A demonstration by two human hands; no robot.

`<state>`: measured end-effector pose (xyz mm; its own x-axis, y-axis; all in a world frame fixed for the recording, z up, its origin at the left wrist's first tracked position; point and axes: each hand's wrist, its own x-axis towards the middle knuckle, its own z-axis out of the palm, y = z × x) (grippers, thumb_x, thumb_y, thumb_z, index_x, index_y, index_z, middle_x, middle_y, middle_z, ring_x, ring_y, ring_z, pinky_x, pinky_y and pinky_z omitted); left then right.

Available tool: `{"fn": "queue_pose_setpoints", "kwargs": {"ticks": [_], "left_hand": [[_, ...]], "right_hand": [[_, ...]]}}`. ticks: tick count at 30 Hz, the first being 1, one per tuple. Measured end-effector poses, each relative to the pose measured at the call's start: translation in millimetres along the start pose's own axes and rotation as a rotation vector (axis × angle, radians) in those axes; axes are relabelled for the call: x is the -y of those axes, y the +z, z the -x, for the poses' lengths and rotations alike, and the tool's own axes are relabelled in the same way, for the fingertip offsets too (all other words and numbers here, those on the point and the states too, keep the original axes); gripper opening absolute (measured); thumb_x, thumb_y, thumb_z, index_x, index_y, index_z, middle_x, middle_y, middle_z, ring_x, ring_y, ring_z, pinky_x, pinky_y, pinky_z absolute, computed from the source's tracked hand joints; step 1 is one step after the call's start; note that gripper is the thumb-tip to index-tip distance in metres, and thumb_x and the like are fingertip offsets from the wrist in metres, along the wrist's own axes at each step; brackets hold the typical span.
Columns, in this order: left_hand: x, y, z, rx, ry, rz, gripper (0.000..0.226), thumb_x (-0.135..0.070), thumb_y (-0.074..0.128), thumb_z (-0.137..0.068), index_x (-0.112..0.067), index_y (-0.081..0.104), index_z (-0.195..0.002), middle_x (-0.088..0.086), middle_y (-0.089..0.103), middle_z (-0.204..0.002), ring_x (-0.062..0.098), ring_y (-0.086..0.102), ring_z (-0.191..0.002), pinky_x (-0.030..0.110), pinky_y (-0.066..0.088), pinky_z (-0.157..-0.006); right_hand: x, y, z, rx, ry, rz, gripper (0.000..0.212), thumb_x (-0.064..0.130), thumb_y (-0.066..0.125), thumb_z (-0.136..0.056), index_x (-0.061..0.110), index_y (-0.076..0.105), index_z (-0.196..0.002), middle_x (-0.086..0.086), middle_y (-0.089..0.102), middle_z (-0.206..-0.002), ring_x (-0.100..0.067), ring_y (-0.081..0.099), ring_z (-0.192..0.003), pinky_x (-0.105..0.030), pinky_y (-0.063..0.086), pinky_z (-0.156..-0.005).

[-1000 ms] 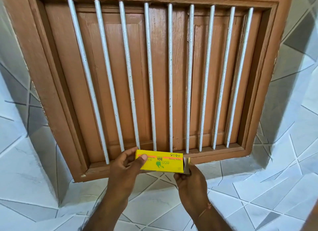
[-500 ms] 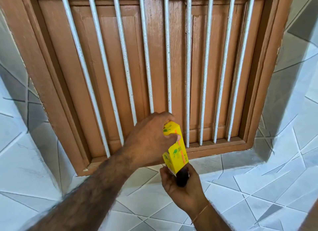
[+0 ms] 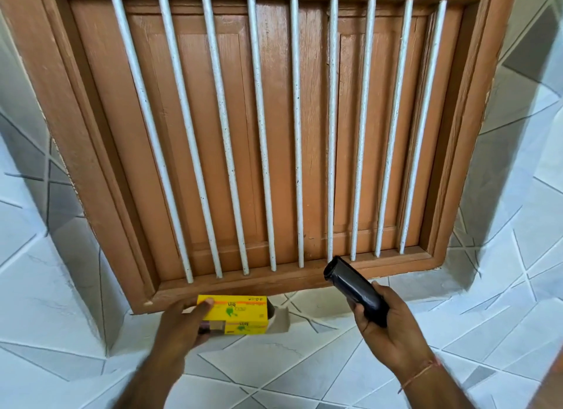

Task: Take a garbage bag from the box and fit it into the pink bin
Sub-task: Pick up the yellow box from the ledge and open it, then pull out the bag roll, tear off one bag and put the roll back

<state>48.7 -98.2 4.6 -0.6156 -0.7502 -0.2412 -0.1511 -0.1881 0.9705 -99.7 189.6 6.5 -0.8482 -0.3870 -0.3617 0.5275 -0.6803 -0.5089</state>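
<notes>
Black bag roll (image 3: 355, 288) is out of the box, gripped in the right hand (image 3: 393, 320), fingers wrapped around its lower half, free end angled up-left toward the window sill (image 3: 304, 276). Yellow box (image 3: 236, 314) is in the left hand (image 3: 179, 326), held sideways with thumb on the top face and fingers underneath; end flap (image 3: 280, 318) hangs open on the side facing the roll. Box and roll are well apart. Judging from this, extraction is done and the next step is separating one bag, but both hands are occupied. Best move: put the box down first, then use the freed left hand to find the loose edge on the roll and peel off a single bag, keeping the right hand's grip low so the roll can turn. Thin film, likely clingy and slippery, so pinch the edge, don't swipe. Pink bin isn't in view, location unknown from here. Surroundings: brown wooden shutter (image 3: 213, 134) behind white bars (image 3: 262, 134), grey-white tiled wall (image 3: 335, 363) below and to both sides. Nothing blocks the hands; the sill just beyond them looks like a usable spot to park the box.
</notes>
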Motion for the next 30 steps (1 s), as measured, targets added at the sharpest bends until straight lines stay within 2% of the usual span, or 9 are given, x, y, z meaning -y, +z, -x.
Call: {"fn": "queue_pose_setpoints", "kwargs": {"ticks": [3, 6, 12, 16, 20, 23, 25, 27, 30], "left_hand": [[18.5, 14.0, -12.7, -0.117, 0.08, -0.067, 0.028, -0.028, 0.068, -0.088, -0.008, 0.064, -0.107, 0.017, 0.067, -0.098, 0.035, 0.064, -0.088, 0.052, 0.056, -0.082], [20.8, 21.8, -16.4, -0.279, 0.258, -0.353, 0.029, -0.04, 0.06, -0.09, -0.014, 0.066, -0.102, 0.012, 0.07, -0.101, 0.039, 0.062, -0.096, 0.045, 0.049, -0.087], [28.9, 26.0, -10.8, -0.5, 0.52, -0.707, 0.026, -0.038, 0.059, -0.088, -0.015, 0.064, -0.098, 0.016, 0.069, -0.098, 0.04, 0.06, -0.092, 0.049, 0.049, -0.082], [48.6, 36.3, -2.8, -0.414, 0.894, -1.084, 0.029, -0.043, 0.059, -0.08, -0.019, 0.065, -0.096, 0.007, 0.064, -0.096, 0.033, 0.056, -0.086, 0.042, 0.048, -0.068], [42.8, 41.3, -7.4, -0.372, 0.872, -1.237, 0.028, -0.039, 0.074, -0.078, -0.019, 0.066, -0.095, 0.006, 0.065, -0.094, 0.032, 0.055, -0.083, 0.041, 0.046, -0.067], [33.8, 43.0, 2.6, -0.39, 0.932, -1.144, 0.028, -0.042, 0.069, -0.079, -0.021, 0.067, -0.098, 0.003, 0.065, -0.099, 0.03, 0.056, -0.087, 0.042, 0.045, -0.072], [18.6, 48.8, 22.6, -0.212, 0.943, -0.88, 0.035, -0.053, 0.055, -0.083, -0.027, 0.063, -0.106, -0.003, 0.063, -0.109, 0.024, 0.055, -0.099, 0.04, 0.046, -0.084], [-0.6, 59.7, 46.3, 0.125, 0.78, -0.619, 0.054, -0.065, 0.049, -0.077, -0.036, 0.053, -0.123, -0.016, 0.053, -0.125, 0.01, 0.047, -0.115, 0.033, 0.042, -0.097], [-22.3, 73.0, 55.1, 0.502, 0.546, -0.641, 0.085, -0.075, 0.057, -0.064, -0.042, 0.036, -0.14, -0.021, 0.045, -0.135, 0.003, 0.044, -0.123, 0.032, 0.042, -0.103]], "right_hand": [[-2.4, 4.9, 3.0, 0.02, 0.005, 0.049, 0.031, 0.019, 0.065, -0.083, 0.009, 0.061, -0.112, -0.021, 0.06, -0.129, -0.034, 0.062, -0.104, -0.023, 0.056, -0.048], [-9.8, 9.5, 6.7, 0.035, 0.027, 0.088, 0.05, 0.019, 0.075, -0.067, 0.009, 0.061, -0.115, -0.022, 0.062, -0.127, -0.035, 0.062, -0.103, -0.025, 0.056, -0.048], [-23.1, 11.2, 11.2, 0.013, 0.036, 0.126, 0.026, 0.018, 0.067, -0.082, 0.01, 0.062, -0.107, -0.023, 0.061, -0.127, -0.035, 0.061, -0.104, -0.025, 0.055, -0.047], [-25.7, 13.0, 15.7, -0.007, 0.01, 0.201, 0.03, 0.018, 0.069, -0.082, 0.01, 0.062, -0.11, -0.02, 0.064, -0.113, -0.031, 0.062, -0.092, -0.025, 0.055, -0.047], [-27.4, 19.0, 21.1, 0.01, -0.007, 0.239, 0.022, 0.017, 0.068, -0.084, 0.01, 0.063, -0.105, -0.018, 0.064, -0.105, -0.029, 0.061, -0.088, -0.024, 0.055, -0.047], [-28.9, 22.2, 22.8, 0.042, -0.035, 0.359, 0.021, 0.02, 0.066, -0.086, 0.011, 0.064, -0.105, -0.017, 0.065, -0.098, -0.028, 0.06, -0.084, -0.025, 0.054, -0.047], [-30.2, 24.6, 23.3, 0.075, -0.062, 0.483, 0.017, 0.022, 0.066, -0.087, 0.009, 0.065, -0.099, -0.016, 0.067, -0.092, -0.027, 0.062, -0.081, -0.027, 0.054, -0.049], [-32.9, 27.5, 23.5, 0.097, -0.091, 0.622, 0.016, 0.023, 0.067, -0.087, 0.007, 0.065, -0.092, -0.015, 0.067, -0.086, -0.026, 0.062, -0.078, -0.03, 0.054, -0.053], [-37.4, 35.2, 26.3, 0.155, -0.116, 0.778, 0.018, 0.024, 0.067, -0.086, 0.006, 0.064, -0.084, -0.014, 0.064, -0.077, -0.024, 0.062, -0.072, -0.031, 0.053, -0.055]]}}
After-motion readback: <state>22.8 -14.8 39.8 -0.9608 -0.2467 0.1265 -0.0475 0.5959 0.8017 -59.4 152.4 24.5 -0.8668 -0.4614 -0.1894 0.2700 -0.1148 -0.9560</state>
